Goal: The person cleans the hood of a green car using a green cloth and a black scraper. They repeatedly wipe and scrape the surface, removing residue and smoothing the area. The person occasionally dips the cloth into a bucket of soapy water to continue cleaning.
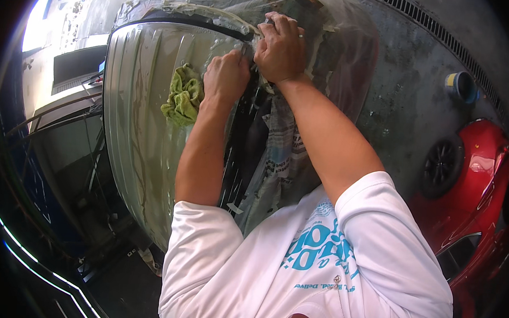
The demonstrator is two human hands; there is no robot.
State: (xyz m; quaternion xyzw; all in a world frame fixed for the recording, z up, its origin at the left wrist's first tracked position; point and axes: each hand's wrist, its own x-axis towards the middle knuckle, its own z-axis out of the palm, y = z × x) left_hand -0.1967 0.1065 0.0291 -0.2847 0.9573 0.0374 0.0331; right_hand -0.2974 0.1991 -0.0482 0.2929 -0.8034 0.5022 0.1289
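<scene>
Left hand: the left hand is bent, its fingers curled in at the corner of the roof panel; whether they pinch anything cannot be told.
Right hand: the right hand is just right of the left and a little farther from the body, fingers bent over the masked area beside the corner; its grip, too, cannot be told.
Roof panel: the ribbed, wet-looking roof panel spreads left of both hands, its far right corner directly beneath and between them.
Dark strip: a dark strip borders the panel beyond the left hand and runs toward the fingers.
Cloth: a crumpled green cloth lies on the panel, just left of the left wrist.
Newsprint: printed masking paper hangs below the right hand, between the forearms.
Sheeting: clear plastic sheeting drapes to the right of the right hand.
Surroundings: a bucket and a red car stand well right of both hands.
</scene>
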